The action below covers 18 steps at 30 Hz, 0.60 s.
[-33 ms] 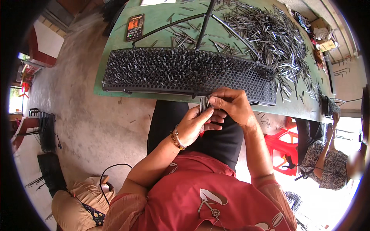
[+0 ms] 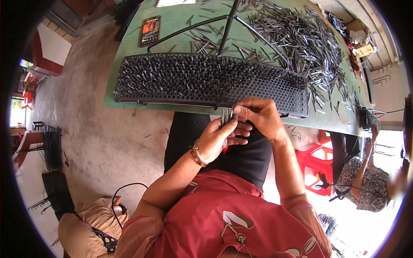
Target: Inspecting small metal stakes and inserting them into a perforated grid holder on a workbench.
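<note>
My left hand is closed round a small bunch of thin dark strips, which stand upright above its thumb and fingers. My right hand meets it from the right, thumb and forefinger pinched at the bunch's top. Just beyond both hands, a long black perforated panel leans on a thin black stand. Closely packed strips poke out of its holes over the left and middle; on the right, many holes are bare. My fingers partly hide the bunch.
On the green table lie a big heap of loose strips and a phone. A red plastic stool and another person are at the right. Tan cloth lies at lower left.
</note>
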Motion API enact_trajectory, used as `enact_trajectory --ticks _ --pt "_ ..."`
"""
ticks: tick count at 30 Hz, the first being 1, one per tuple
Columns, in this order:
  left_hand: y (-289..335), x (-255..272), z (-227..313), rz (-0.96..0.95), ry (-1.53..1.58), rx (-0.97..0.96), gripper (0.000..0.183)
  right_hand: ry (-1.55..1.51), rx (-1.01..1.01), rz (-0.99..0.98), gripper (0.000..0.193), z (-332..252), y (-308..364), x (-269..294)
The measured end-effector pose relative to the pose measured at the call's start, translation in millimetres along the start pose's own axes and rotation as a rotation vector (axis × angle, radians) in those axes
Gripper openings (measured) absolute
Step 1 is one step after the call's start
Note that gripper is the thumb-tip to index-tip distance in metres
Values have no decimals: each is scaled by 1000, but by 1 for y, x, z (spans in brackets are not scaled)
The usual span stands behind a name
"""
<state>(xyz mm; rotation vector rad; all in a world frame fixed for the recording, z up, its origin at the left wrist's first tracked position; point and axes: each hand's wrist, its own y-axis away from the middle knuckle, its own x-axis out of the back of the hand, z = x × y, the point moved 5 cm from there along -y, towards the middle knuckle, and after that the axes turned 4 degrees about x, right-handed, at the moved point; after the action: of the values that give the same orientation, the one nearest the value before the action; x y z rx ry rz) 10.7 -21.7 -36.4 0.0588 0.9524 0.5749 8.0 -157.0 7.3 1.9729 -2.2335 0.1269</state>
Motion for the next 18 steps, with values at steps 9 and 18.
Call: enact_trajectory --ticks 9,18 --pt "-2 11 -5 34 -4 27 38 51 159 278 20 -6 -28 16" --pt "2 11 -11 68 -21 81 41 259 331 352 18 -3 -34 4"
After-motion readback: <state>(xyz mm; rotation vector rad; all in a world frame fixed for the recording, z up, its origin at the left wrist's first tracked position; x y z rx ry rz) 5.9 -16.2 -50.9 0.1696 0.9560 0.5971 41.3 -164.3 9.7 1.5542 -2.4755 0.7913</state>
